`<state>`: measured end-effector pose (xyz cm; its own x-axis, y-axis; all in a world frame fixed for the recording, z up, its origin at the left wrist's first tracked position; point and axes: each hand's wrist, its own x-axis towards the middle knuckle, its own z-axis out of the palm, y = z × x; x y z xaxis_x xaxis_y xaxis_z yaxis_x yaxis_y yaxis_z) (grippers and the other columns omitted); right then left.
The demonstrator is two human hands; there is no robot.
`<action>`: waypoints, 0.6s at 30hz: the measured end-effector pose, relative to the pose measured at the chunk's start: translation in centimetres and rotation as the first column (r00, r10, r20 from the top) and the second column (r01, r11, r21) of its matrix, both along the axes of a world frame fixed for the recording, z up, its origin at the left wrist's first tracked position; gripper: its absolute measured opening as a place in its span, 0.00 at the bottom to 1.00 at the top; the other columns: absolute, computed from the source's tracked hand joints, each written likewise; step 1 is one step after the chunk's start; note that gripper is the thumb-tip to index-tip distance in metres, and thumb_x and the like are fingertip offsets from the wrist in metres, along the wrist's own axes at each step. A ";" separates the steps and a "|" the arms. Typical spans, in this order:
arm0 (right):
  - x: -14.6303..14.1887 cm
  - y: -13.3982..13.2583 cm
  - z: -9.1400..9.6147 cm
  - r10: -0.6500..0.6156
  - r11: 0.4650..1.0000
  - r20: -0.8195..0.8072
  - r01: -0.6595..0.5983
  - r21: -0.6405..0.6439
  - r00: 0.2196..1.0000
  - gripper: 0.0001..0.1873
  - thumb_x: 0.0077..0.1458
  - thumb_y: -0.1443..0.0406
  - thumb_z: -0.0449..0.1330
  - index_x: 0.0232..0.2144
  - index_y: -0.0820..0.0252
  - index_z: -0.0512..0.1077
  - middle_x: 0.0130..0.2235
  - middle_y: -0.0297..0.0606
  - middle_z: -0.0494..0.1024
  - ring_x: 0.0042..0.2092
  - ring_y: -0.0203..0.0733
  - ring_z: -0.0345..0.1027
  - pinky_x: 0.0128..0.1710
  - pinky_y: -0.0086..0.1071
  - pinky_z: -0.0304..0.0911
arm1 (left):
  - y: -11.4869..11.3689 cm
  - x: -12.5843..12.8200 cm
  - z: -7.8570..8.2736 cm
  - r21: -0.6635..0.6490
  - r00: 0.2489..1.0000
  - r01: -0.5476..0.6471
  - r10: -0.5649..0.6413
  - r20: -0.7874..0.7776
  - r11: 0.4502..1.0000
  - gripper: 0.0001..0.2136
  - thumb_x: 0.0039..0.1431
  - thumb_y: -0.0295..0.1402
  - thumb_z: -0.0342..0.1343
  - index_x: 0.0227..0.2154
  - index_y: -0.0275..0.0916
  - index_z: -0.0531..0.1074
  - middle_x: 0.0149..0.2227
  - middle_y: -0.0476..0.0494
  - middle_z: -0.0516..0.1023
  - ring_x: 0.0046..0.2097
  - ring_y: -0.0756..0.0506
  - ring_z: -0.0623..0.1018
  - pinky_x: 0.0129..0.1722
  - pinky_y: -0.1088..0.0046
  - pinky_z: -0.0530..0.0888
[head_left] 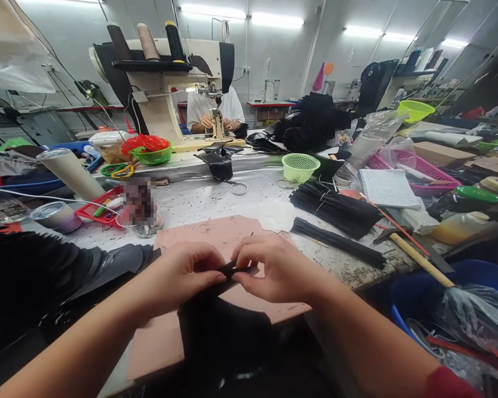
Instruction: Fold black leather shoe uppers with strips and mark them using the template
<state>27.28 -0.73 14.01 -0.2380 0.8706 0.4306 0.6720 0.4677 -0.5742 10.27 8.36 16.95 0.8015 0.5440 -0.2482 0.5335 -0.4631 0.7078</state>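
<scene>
Both ends of a black strip point(237, 271), possibly leather, are being pinched by the left hand point(185, 276) and right hand point(279, 272) above the pink mat point(216, 232); best kept taut.

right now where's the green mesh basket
In the head view, the green mesh basket sits right of centre, behind the black strips and left of the notebook.

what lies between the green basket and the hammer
Black strip bundles lie between the basket and the hammer, in the head view.
</scene>
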 end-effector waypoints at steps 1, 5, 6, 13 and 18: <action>0.3 0.3 0.1 0.032 0.998 -0.068 -0.036 -0.045 0.997 0.05 0.45 0.73 0.59 0.22 0.62 0.68 0.27 0.35 0.74 0.28 0.35 0.66 0.30 0.28 0.61 | 0.1 0.0 0.2 -0.026 1.000 0.010 -0.010 0.004 1.000 0.07 0.49 0.36 0.53 0.26 0.39 0.72 0.24 0.52 0.73 0.29 0.49 0.70 0.28 0.75 0.66; 1.2 1.3 0.3 0.194 0.958 -0.296 -0.246 -0.149 0.935 0.05 0.48 0.71 0.58 0.22 0.61 0.66 0.33 0.37 0.73 0.35 0.37 0.67 0.36 0.30 0.62 | 0.4 -0.1 0.7 -0.031 0.995 0.096 -0.094 0.034 0.995 0.05 0.49 0.35 0.54 0.27 0.39 0.72 0.25 0.53 0.72 0.30 0.50 0.70 0.30 0.76 0.66; 1.3 1.5 0.4 0.221 0.945 -0.332 -0.286 -0.162 0.917 0.06 0.49 0.70 0.58 0.22 0.61 0.66 0.34 0.38 0.72 0.37 0.38 0.66 0.38 0.31 0.62 | 0.4 -0.1 0.8 -0.013 0.994 0.105 -0.105 0.035 0.994 0.05 0.49 0.34 0.54 0.27 0.39 0.72 0.25 0.53 0.72 0.30 0.50 0.69 0.30 0.76 0.66; 1.5 2.2 0.5 0.203 0.927 -0.427 -0.313 -0.206 0.881 0.07 0.50 0.68 0.58 0.21 0.61 0.66 0.32 0.36 0.70 0.37 0.38 0.64 0.41 0.33 0.60 | 0.7 0.1 1.0 -0.021 0.988 0.138 -0.137 0.065 0.990 0.04 0.49 0.32 0.52 0.26 0.39 0.70 0.24 0.54 0.67 0.28 0.51 0.67 0.28 0.77 0.64; 1.2 2.2 0.6 0.139 0.950 -0.334 -0.221 -0.222 0.932 0.09 0.49 0.69 0.58 0.20 0.61 0.64 0.27 0.34 0.70 0.33 0.37 0.64 0.36 0.31 0.59 | 1.1 0.0 0.8 -0.019 0.979 0.173 -0.170 0.108 0.985 0.05 0.50 0.32 0.51 0.28 0.38 0.70 0.24 0.54 0.67 0.28 0.51 0.67 0.28 0.77 0.65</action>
